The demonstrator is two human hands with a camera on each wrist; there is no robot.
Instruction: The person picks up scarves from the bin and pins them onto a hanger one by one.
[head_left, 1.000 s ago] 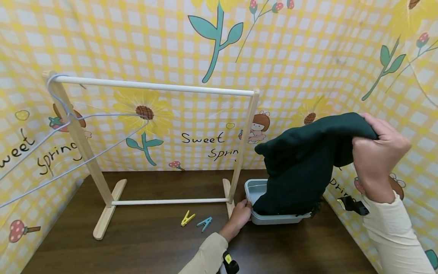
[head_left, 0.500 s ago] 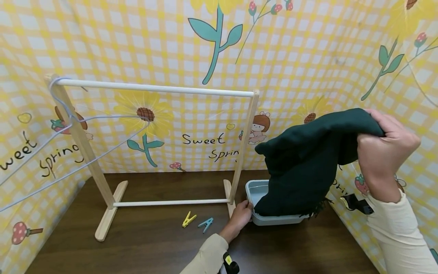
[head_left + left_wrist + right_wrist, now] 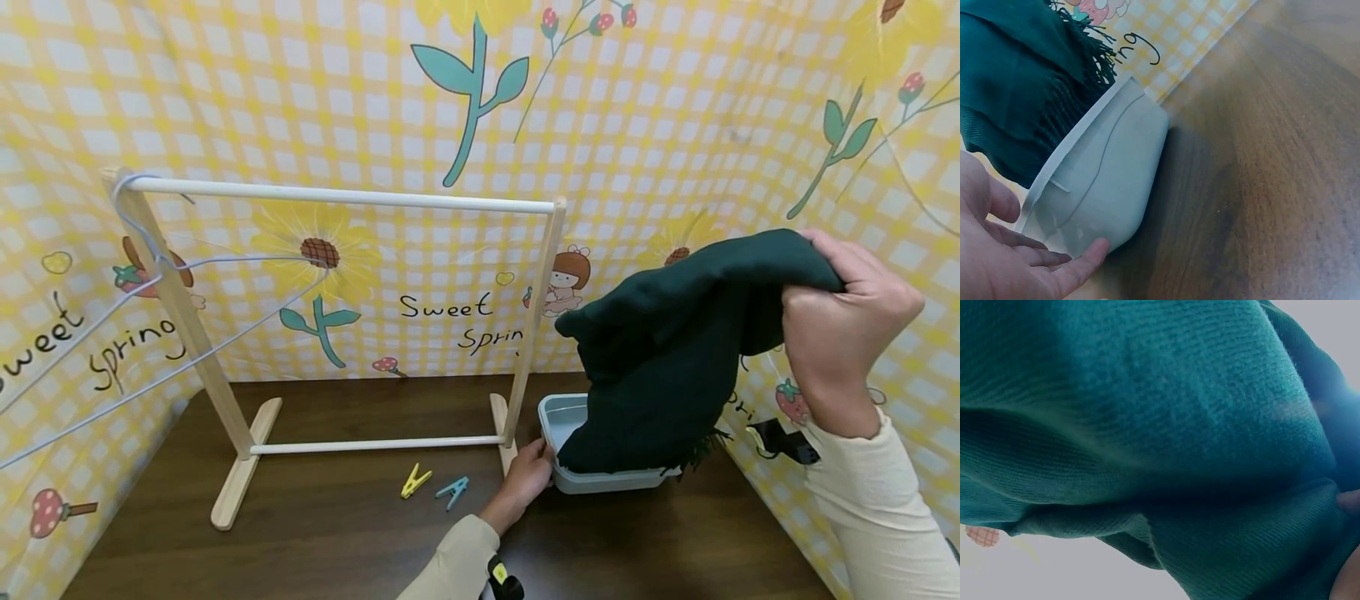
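My right hand (image 3: 851,321) grips a bunched dark green scarf (image 3: 660,367) and holds it up at the right. The scarf's folds hang down into a pale blue-grey plastic tub (image 3: 618,482), and its fringe spills over the tub's right side. At the tub's left end, my left hand (image 3: 527,472) holds the rim. In the left wrist view the thumb lies at the rim, with the other fingers against the outer wall. Ribbed green cloth fills most of the right wrist view, where only a little of the right hand (image 3: 1346,569) shows.
Left of the tub stands a wooden drying rack with a white top bar (image 3: 345,197). A lilac clothes hanger (image 3: 142,227) hangs at its left post. A yellow clothespin (image 3: 415,482) and a blue clothespin (image 3: 453,492) lie on the brown table (image 3: 337,533). Patterned cloth walls surround it.
My right hand has risen slightly and moved right, lifting the scarf a little higher. The left hand stays on the tub's rim.
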